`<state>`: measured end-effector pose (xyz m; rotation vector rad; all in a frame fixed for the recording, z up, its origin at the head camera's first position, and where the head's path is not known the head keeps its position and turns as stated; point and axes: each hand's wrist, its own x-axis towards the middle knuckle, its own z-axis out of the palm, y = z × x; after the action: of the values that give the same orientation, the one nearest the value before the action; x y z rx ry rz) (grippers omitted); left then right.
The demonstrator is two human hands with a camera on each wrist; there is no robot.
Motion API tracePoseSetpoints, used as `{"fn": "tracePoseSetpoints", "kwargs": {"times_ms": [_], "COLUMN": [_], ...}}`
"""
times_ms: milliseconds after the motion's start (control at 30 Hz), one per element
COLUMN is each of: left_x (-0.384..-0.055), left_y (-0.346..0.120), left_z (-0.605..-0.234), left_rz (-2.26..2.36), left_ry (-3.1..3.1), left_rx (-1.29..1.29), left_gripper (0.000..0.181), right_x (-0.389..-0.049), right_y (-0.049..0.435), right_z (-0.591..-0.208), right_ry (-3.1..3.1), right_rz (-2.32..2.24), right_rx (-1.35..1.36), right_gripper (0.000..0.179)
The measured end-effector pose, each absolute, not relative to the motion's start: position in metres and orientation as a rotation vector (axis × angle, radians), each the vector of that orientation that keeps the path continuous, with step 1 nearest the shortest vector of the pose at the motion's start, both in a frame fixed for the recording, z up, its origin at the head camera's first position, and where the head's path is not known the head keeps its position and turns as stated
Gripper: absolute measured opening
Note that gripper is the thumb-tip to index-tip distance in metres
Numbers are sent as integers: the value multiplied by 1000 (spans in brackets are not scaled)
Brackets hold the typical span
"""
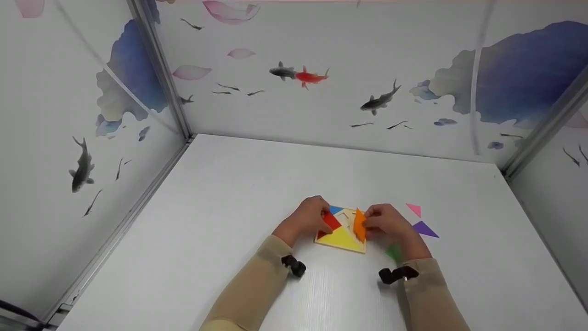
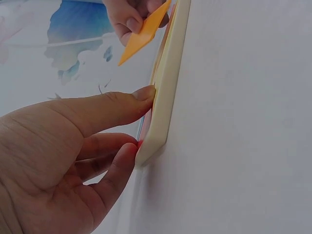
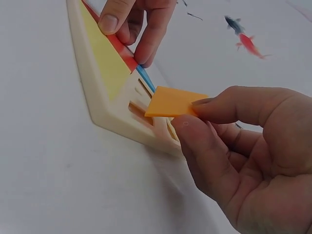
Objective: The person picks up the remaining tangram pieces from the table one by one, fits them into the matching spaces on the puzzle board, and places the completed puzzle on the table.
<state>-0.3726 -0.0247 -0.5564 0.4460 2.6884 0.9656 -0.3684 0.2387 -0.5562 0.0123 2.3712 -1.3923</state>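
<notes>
A shallow wooden tangram tray (image 1: 340, 249) rests on the table. In it are a yellow triangle (image 1: 342, 239), a red piece (image 1: 331, 221) and a blue piece (image 1: 335, 209); bare recesses show beside them in the right wrist view. My left hand (image 1: 305, 218) rests its thumb and fingertips on the red piece, with the thumb along its border with the yellow one. Between thumb and fingers my right hand (image 1: 390, 223) pinches an orange four-sided piece (image 3: 173, 101), tilted over the tray's right side. In the left wrist view the orange piece (image 2: 146, 33) stands clear of the left thumb.
Right of the tray, a pink triangle (image 1: 415, 209) and a purple triangle (image 1: 425, 229) lie on the white table (image 1: 257, 184). A green piece (image 1: 393, 252) lies partly behind the right wrist. Printed panels (image 1: 321, 110) enclose the table at the back and sides.
</notes>
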Motion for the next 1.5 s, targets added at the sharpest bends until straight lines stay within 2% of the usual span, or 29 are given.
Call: {"fn": "tracePoseSetpoints", "kwargs": {"times_ms": [1500], "left_x": [-373], "left_y": [-26], "left_z": [-558], "left_rz": [981], "left_ry": [2696], "left_rx": [461], "left_gripper": [54], "right_x": [-365], "right_y": [239], "right_z": [-555], "right_ry": [2271], "right_rz": [-1390], "right_rx": [-76], "right_gripper": [15]}}
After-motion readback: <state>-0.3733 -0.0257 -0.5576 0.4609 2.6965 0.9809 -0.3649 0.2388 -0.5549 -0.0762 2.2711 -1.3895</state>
